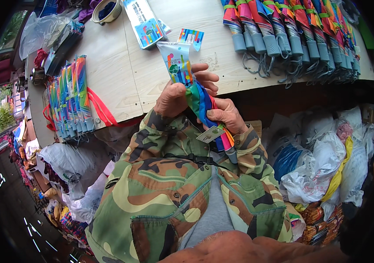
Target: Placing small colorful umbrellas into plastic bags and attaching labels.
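Two bare hands work on one folded umbrella (pixel 201 104), rainbow fabric, held slantwise before the chest. Left hand (pixel 173 97): thumb against the umbrella near the lower end of a printed sleeve (pixel 174 61); fingers reach behind, extended and a little spread, tips showing on the far side. Right hand (pixel 229 116), lower down: thumb presses the fabric, fingers bent around behind; how tightly, I cannot tell. A tag (pixel 211 134) hangs just below it; the grey handle (pixel 231 154) points toward the jacket (pixel 165 184).

Edges: the table (pixel 110 65) ends beneath the left hand; the sleeve projects over it, the handle stays on the body side. Past the sleeve, a card (pixel 191 38) and a stack (pixel 143 26) lie near. Bare board to the left, as far as the small bundle (pixel 70 98); more board rightward, below the row of umbrellas (pixel 298 46). White bags (pixel 314 164) crowd under the right side.
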The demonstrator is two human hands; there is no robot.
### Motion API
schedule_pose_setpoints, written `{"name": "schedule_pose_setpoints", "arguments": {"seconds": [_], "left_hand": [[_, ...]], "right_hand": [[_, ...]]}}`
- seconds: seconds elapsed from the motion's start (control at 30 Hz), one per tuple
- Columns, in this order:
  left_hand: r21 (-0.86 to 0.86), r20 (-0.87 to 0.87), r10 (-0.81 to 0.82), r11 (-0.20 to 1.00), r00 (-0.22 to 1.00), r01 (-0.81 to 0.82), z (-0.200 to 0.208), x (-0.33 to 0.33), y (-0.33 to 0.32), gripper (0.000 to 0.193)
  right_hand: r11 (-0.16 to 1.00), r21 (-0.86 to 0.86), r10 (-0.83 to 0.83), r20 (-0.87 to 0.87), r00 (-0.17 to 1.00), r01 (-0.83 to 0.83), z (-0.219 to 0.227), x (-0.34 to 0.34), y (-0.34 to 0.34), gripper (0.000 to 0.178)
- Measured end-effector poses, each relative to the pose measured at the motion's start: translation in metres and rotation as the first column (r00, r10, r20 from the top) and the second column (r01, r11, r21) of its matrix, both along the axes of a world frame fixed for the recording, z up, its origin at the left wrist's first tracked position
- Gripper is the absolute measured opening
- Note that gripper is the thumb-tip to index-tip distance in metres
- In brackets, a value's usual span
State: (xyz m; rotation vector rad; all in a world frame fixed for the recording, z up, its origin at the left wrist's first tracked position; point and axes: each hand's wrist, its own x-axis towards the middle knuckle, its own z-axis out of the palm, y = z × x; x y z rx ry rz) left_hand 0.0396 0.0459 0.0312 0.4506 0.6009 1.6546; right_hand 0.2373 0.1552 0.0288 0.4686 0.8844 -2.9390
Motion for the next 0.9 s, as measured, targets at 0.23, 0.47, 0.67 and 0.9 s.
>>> {"name": "schedule_pose_setpoints", "arguments": {"seconds": [0.23, 0.47, 0.67, 0.9], "left_hand": [[-0.427, -0.416, 0.226, 0.807, 0.881, -0.409, 0.027, 0.005, -0.004, 0.079], [-0.013, 0.044, -0.001, 1.000, 0.999, 0.001, -0.023, 0.015, -0.013, 0.056], [-0.267, 0.047, 0.400, 0.888, 0.915, -0.374, 0.001, -0.003, -0.010, 0.046], [-0.479, -0.103, 0.315, 0.816, 0.943, -0.325, 0.007, 0.023, 0.001, 0.036]], "right_hand": [[0.878, 0.472, -0.128, 0.067, 0.990, 0.081, 0.017, -0.011, -0.014, 0.043], [0.980, 0.068, -0.186, 0.006, 0.982, 0.185, 0.001, -0.014, -0.017, 0.043], [0.994, 0.111, 0.014, 0.067, 0.998, -0.021, 0.005, -0.019, -0.013, 0.036], [0.926, 0.342, -0.194, 0.074, 0.978, 0.158, -0.009, -0.033, -0.018, 0.033]]}}
